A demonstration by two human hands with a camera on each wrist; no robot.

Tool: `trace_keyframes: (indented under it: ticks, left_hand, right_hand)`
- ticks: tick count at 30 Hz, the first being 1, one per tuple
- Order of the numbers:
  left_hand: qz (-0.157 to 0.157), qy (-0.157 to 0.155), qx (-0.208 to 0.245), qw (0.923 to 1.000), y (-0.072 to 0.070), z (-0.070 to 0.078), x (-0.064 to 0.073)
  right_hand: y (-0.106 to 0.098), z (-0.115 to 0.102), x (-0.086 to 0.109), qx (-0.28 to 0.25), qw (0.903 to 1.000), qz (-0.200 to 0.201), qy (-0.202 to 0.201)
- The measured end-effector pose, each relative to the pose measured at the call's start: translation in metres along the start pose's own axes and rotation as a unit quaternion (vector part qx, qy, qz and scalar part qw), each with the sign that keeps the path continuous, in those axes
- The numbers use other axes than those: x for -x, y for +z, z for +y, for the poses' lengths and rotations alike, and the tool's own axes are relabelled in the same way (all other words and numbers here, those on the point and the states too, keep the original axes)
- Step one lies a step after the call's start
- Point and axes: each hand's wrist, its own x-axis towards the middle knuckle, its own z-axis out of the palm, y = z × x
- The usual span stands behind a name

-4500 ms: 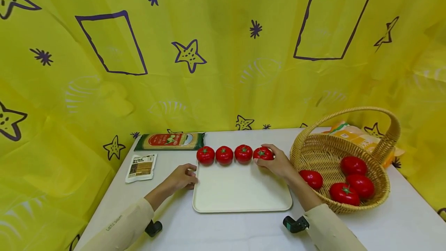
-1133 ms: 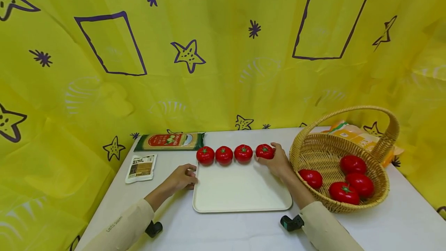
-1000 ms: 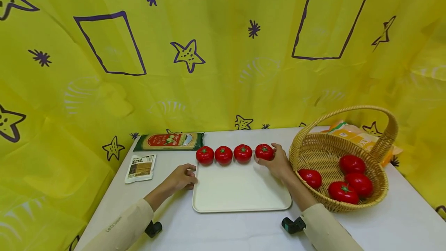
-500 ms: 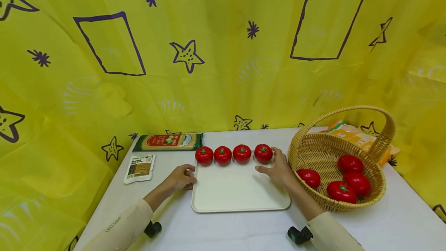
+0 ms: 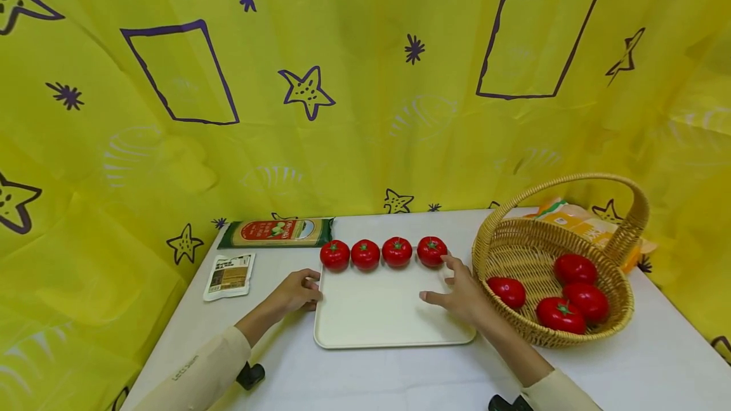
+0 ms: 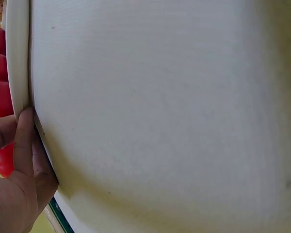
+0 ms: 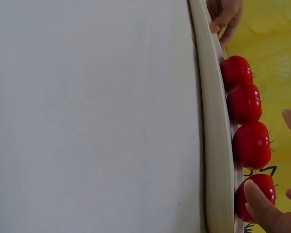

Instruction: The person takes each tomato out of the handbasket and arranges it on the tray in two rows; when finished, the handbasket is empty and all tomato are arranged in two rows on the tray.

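Beside the right hand's fingers [image 5: 455,265], the rightmost tomato [image 5: 431,251]

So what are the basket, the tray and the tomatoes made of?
The basket looks like woven wicker or rattan, its golden strands interlaced. The tray is probably matte plastic: smooth, cream, grainless. The tomatoes are glossy red with bright highlights; real or plastic, I can't tell.

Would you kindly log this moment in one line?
left hand: holds tray; right hand: holds nothing; tray: four tomatoes; basket: four more tomatoes
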Motion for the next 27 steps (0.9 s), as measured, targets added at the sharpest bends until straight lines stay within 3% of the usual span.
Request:
trace_keyframes:
  ticks: [7, 11, 15, 21, 27]
  left_hand:
    - [-0.001, 0.005, 0.008, 1.0000, -0.001, -0.003, -0.002]
    - [-0.001, 0.003, 0.002, 1.0000, 0.000, -0.004, -0.002]
    - [-0.002, 0.001, -0.002, 1.0000, 0.000, -0.003, 0.000]
    - [-0.003, 0.000, 0.001, 1.0000, 0.000, -0.002, -0.001]
    - [-0.002, 0.000, -0.003, 1.0000, 0.000, 0.000, -0.001]
  right_hand:
    - [-0.007, -0.001, 0.019, -0.023, 0.9961, -0.064, -0.056]
    - [-0.021, -0.001, 0.025, -0.011, 0.9887, -0.111, -0.100]
    - [-0.040, 0.000, 0.029, -0.004, 0.9786, -0.155, -0.135]
    - [-0.071, 0.001, 0.036, -0.013, 0.9634, -0.219, -0.154]
    - [-0.103, 0.002, 0.036, -0.021, 0.9407, -0.287, -0.179]
